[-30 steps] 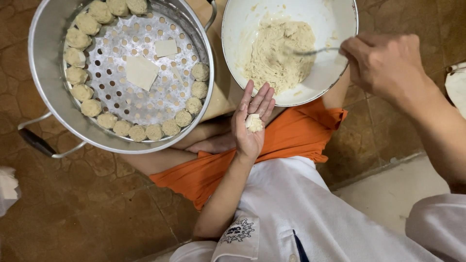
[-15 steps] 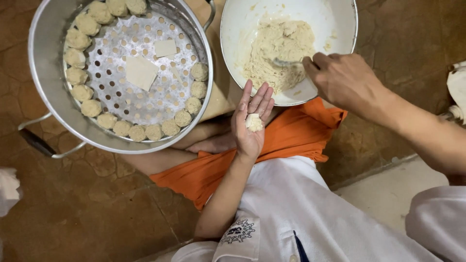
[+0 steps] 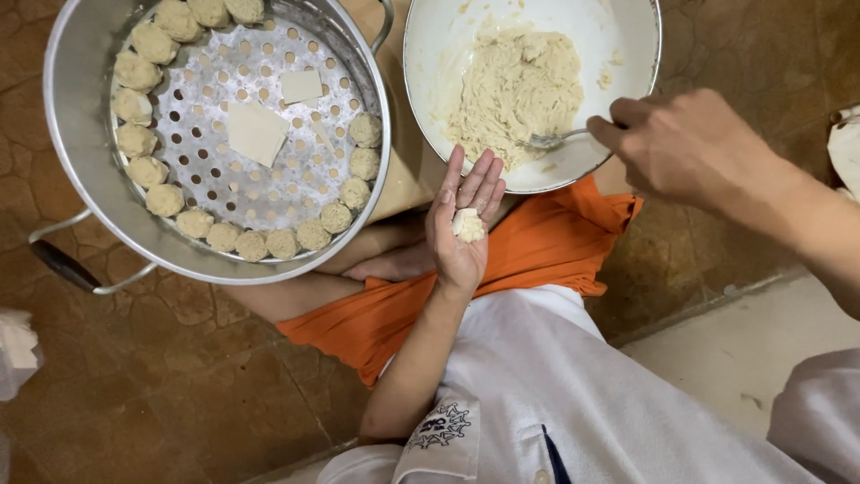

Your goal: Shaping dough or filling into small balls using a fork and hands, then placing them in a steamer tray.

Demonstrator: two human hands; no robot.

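Note:
My left hand (image 3: 457,255) is held palm up over my lap, and a small pale dough lump (image 3: 467,224) rests on its fingers. My right hand (image 3: 690,148) grips a metal spoon (image 3: 555,138) whose tip sits in the beige filling (image 3: 520,90) inside a white bowl (image 3: 430,54). To the left stands a large metal steamer pot (image 3: 63,179). Its perforated tray (image 3: 206,179) carries several formed dumplings (image 3: 269,243) ringed along the edge and two white paper squares (image 3: 255,133).
My orange shorts (image 3: 546,251) and white shirt (image 3: 537,394) fill the lower middle. The pot's black handle (image 3: 63,267) sticks out lower left over the brown tiled floor (image 3: 179,385). A white cloth (image 3: 16,350) lies at the left edge, and a white object (image 3: 847,148) at the right.
My right hand pushed the spoon left into the filling, then drew back to the right edge of the bowl. My left hand with the dough lump stayed put.

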